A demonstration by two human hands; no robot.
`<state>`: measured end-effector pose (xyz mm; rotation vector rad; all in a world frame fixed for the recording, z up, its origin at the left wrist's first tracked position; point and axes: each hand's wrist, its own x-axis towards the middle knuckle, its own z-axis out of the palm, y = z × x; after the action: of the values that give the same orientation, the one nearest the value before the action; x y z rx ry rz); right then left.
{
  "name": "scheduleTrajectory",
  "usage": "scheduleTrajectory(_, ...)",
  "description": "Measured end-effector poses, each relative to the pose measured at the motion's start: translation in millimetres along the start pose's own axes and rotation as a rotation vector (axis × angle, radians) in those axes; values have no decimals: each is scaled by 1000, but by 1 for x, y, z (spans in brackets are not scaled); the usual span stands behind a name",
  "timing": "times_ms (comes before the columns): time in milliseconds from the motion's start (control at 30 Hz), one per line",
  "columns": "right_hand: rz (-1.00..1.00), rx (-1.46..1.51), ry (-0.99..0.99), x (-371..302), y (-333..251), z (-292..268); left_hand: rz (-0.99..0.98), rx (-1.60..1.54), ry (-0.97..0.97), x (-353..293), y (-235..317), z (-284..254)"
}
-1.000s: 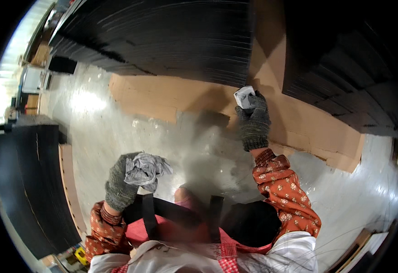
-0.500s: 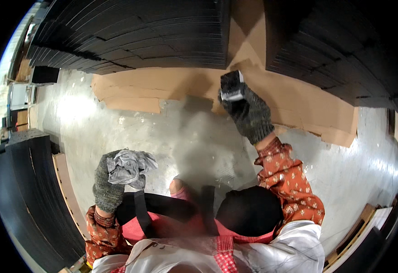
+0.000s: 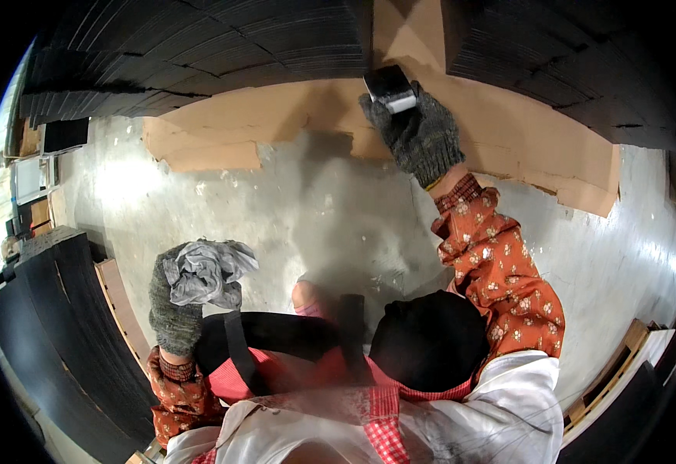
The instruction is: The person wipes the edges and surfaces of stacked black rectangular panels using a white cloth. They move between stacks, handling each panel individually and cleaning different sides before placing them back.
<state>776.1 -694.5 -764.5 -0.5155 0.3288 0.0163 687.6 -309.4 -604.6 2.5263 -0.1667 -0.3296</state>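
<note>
My right hand (image 3: 427,139), in a dark grey knitted glove, reaches forward with its fingers closed around a small block (image 3: 391,87). The block has a black face and a white side; its exact kind does not show. Just beyond it rise the stacked black panels (image 3: 276,58), and I cannot tell whether the block touches them. Nearer my body on the left, my gloved left hand (image 3: 174,309) grips a crumpled grey cloth (image 3: 208,272). The cloth covers most of that hand's fingers.
Another stack of black panels (image 3: 554,73) stands ahead to the right, past a narrow gap. Brown cardboard (image 3: 206,151) with torn edges lies under both stacks on the concrete floor (image 3: 291,224). More black panels (image 3: 67,340) stand at left, and a wooden pallet (image 3: 624,359) lies at right.
My right hand has moved farther forward with the block, which now sits at a different tilt. The left hand still holds the cloth. The whole view has shifted slightly.
</note>
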Motion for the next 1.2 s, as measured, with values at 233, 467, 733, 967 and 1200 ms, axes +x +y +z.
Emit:
scheduleTrajectory(233, -340, -745, -211, 3, 8, -1, -33, 33, 44, -3, 18, 0)
scheduleTrajectory(467, -192, -66, -29, 7, 15, -3, -76, -49, 19, -7, 8, -5)
scheduleTrajectory(733, -360, -1432, -65, -13, -12, 29, 39, 99, 68, -12, 15, -6)
scheduleTrajectory(967, -400, -608, 45, 1, 7, -3, -1, 113, 93, -14, 3, -4)
scheduleTrajectory(1200, -876, -1621, 121, -18, -6, -1, 29, 90, 85, -10, 32, -6)
